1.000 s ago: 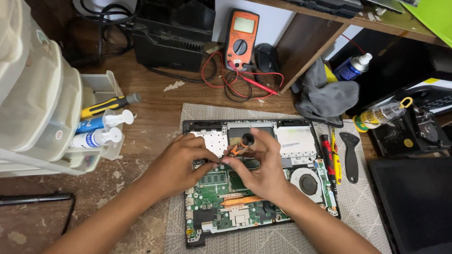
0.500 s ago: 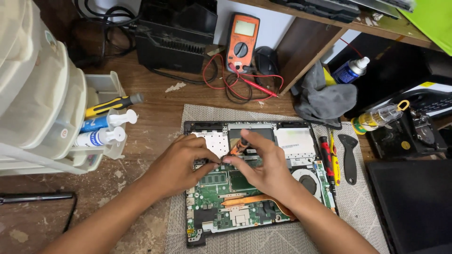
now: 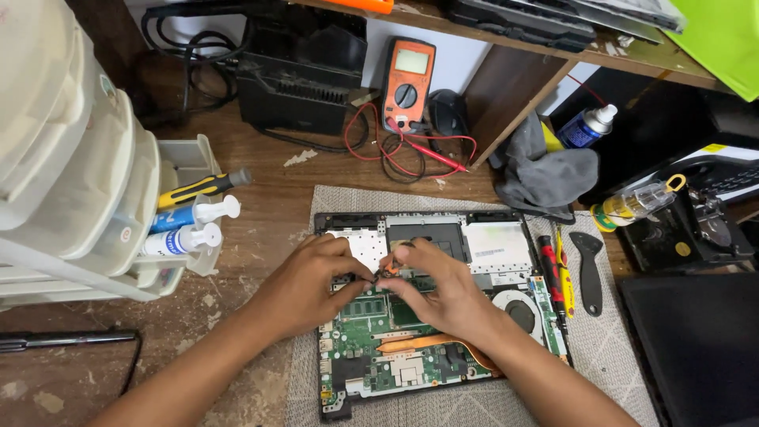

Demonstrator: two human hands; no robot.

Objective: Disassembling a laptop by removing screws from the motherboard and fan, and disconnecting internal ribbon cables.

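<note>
- The opened laptop [image 3: 443, 308] lies on a grey mat [image 3: 617, 372] in the lower middle of the wooden table [image 3: 261, 198], with its green board and round fan [image 3: 518, 310] uncovered.
- The left hand [image 3: 312, 281] comes in from 7 o'clock and rests on the board; its fingertips are pinched together at the middle of the laptop.
- The right hand [image 3: 443, 289] comes in from 5 o'clock, and its fingers close on a small orange-tipped part [image 3: 389, 269]. If the left fingers also hold this part, I cannot tell.
- Both hands and forearms cover the middle of the board, so the place under the fingers is hidden.
- At 3 o'clock of the laptop, on the mat: a red screwdriver [image 3: 548, 269], a yellow tool [image 3: 563, 273] and a black pry tool [image 3: 589, 269].
- At 12 o'clock an orange multimeter [image 3: 408, 83] stands, its red leads [image 3: 411, 146] coiled on the table.
- At 1 o'clock lies a grey cloth [image 3: 541, 170]; behind it stands a blue spray can [image 3: 587, 126] with a white cap.
- At 9 o'clock a white tray [image 3: 186, 154] holds two white-nozzled tubes [image 3: 194, 225] with blue labels and a yellow-black screwdriver [image 3: 202, 188].
</note>
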